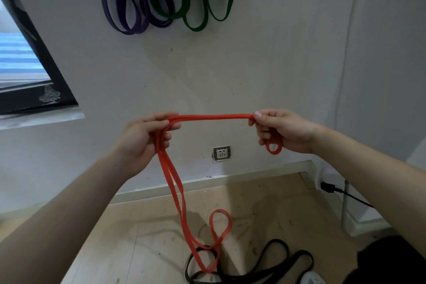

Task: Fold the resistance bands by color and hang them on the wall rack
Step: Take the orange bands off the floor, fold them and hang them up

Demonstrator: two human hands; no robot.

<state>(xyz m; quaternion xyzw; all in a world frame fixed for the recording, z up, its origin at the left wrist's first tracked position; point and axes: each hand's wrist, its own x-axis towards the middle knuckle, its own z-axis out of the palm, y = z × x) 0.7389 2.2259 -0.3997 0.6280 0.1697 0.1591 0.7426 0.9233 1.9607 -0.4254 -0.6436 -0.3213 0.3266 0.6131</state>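
Between the left hand (143, 138) and right hand (280, 130), both gripping it, the red band (207, 116) runs taut, tail hanging limp, soft and stretchy, best pinched at the folds.

Your orange-red band (207, 116) is one plain colour all along. On the wall above you hang purple bands (129, 32) and dark green bands (196, 28), each unpatterned. The black bands (277, 241) lie on a pale wood-grain floor (115, 237) flecked with dark specks. The wall (276, 64) is off-white, the window frame (27, 101) black, and past it you see blue and white stripes (18, 53)
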